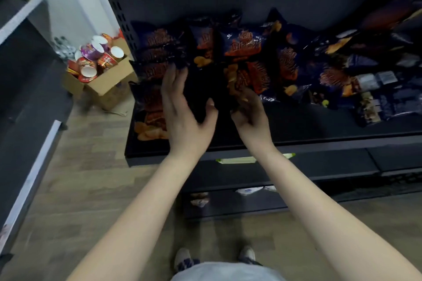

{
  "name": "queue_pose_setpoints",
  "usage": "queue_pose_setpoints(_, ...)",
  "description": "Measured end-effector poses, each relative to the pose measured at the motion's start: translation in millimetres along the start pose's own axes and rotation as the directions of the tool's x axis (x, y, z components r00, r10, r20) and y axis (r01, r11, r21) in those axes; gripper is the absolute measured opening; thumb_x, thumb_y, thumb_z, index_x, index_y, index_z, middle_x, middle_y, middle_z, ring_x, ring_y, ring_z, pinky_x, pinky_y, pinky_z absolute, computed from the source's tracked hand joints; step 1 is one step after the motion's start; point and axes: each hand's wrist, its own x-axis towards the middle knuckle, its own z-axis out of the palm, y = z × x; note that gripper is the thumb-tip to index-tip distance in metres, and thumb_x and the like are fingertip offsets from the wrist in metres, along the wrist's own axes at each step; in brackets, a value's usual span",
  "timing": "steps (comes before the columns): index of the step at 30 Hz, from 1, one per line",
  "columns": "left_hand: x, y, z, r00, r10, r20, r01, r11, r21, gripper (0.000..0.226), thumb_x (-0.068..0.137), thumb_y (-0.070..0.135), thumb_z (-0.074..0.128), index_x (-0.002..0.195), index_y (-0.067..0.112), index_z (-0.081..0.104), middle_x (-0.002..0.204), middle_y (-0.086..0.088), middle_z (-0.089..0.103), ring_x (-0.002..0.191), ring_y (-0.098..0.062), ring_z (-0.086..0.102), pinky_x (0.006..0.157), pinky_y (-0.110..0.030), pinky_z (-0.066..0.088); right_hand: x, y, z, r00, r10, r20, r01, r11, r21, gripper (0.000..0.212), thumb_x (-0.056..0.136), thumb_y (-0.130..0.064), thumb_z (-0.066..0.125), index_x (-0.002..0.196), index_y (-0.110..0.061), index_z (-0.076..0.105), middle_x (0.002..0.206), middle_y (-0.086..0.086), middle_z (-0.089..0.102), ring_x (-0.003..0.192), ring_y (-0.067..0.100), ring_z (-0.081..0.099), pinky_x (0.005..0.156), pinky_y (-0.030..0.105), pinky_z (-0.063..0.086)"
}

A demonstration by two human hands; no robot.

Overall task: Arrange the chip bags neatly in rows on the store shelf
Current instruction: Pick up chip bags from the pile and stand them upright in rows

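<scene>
I observe the left hand (182,107) spread wide open, fingers straight, thumb splayed. Its fingertips touch the dark chip bags (157,52) stacked in a column at 11 o'clock on the shelf (296,125). The right hand (249,114) is curled and grips the lower edge of a dark blue chip bag (242,80) at 12 o'clock. Blur hides the exact finger placement. Further bags (342,64) lie in a loose heap from 1 to 2 o'clock on the same shelf. A cardboard box (109,82) of round tubs sits on the floor at 10 o'clock.
</scene>
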Motion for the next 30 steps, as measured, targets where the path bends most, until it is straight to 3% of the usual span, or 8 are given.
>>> queue_pose_setpoints(4,-1,43,53,0.991,-0.131,0.040,0.135,0.983,-0.123,0.060,0.083,0.016,0.055,0.136,-0.001,0.033,0.145,-0.019,0.029,0.137,-0.021,0.025,0.111,-0.013,0.016,14,-7,-52,0.991,-0.133,0.023,0.135,0.977,-0.162,0.051,0.084,-0.003,0.056,0.132,-0.013,0.043,0.127,0.003,0.045,0.118,0.014,0.049,0.095,0.017,0.044)
queue_pose_setpoints(9,-17,45,88,0.940,-0.329,0.088,0.339,0.928,-0.151,0.066,0.086,0.008,0.058,0.143,0.009,0.025,0.148,-0.010,0.026,0.138,-0.017,0.025,0.110,-0.011,0.018,29,-5,-84,0.979,-0.172,0.114,0.198,0.933,-0.299,0.059,0.078,-0.018,0.054,0.136,-0.011,0.041,0.132,0.007,0.045,0.124,0.012,0.042,0.101,0.031,0.042)
queue_pose_setpoints(13,-9,32,100,0.880,-0.462,0.114,0.473,0.874,-0.113,0.070,0.088,0.013,0.056,0.147,0.014,0.017,0.153,-0.004,0.020,0.140,-0.011,0.019,0.105,-0.010,0.013,38,0,-80,0.964,-0.121,0.239,0.207,0.904,-0.375,0.068,0.087,-0.015,0.060,0.146,-0.011,0.027,0.149,0.006,0.032,0.139,0.016,0.025,0.108,0.017,0.022)
queue_pose_setpoints(19,27,15,113,0.872,-0.482,0.084,0.488,0.868,-0.090,0.070,0.089,0.013,0.054,0.148,0.011,0.016,0.152,-0.006,0.022,0.139,-0.015,0.020,0.104,-0.013,0.014,68,-6,-61,0.964,-0.097,0.249,0.193,0.898,-0.396,0.076,0.090,-0.016,0.057,0.150,-0.009,0.011,0.156,0.008,0.015,0.145,0.017,0.009,0.111,0.018,0.010)
queue_pose_setpoints(22,51,4,122,0.879,-0.468,0.097,0.476,0.874,-0.098,0.070,0.089,0.014,0.054,0.148,0.013,0.016,0.150,-0.006,0.025,0.137,-0.015,0.024,0.104,-0.015,0.018,88,-11,-56,0.966,-0.070,0.250,0.172,0.895,-0.411,0.079,0.089,-0.013,0.055,0.150,-0.009,0.006,0.156,0.010,0.010,0.144,0.018,0.010,0.101,0.007,0.007)
queue_pose_setpoints(24,68,-7,129,0.866,-0.484,0.126,0.498,0.855,-0.145,0.071,0.087,0.016,0.055,0.148,0.017,0.018,0.148,-0.006,0.033,0.134,-0.017,0.032,0.109,-0.024,0.025,103,-13,-53,0.978,-0.040,0.203,0.122,0.903,-0.412,0.081,0.089,-0.016,0.056,0.151,-0.012,0.004,0.156,0.009,0.008,0.144,0.020,0.009,0.101,0.010,0.008)
queue_pose_setpoints(26,83,-17,136,0.842,-0.522,0.138,0.540,0.821,-0.185,0.072,0.086,0.019,0.058,0.147,0.019,0.020,0.142,-0.006,0.041,0.129,-0.020,0.041,0.109,-0.034,0.033,118,-15,-50,0.989,0.002,0.147,0.055,0.922,-0.384,0.084,0.089,-0.020,0.056,0.151,-0.016,0.000,0.155,0.010,0.012,0.142,0.024,0.014,0.107,0.021,0.015)
queue_pose_setpoints(30,95,-33,150,0.785,-0.601,0.147,0.613,0.788,-0.054,0.072,0.087,0.023,0.060,0.147,0.013,0.021,0.149,-0.016,0.029,0.135,-0.029,0.031,0.108,-0.032,0.027,142,-18,-43,0.987,0.113,0.118,-0.061,0.926,-0.372,0.089,0.089,-0.021,0.056,0.150,-0.023,-0.010,0.149,0.015,0.024,0.130,0.032,0.036,0.099,0.032,0.036)
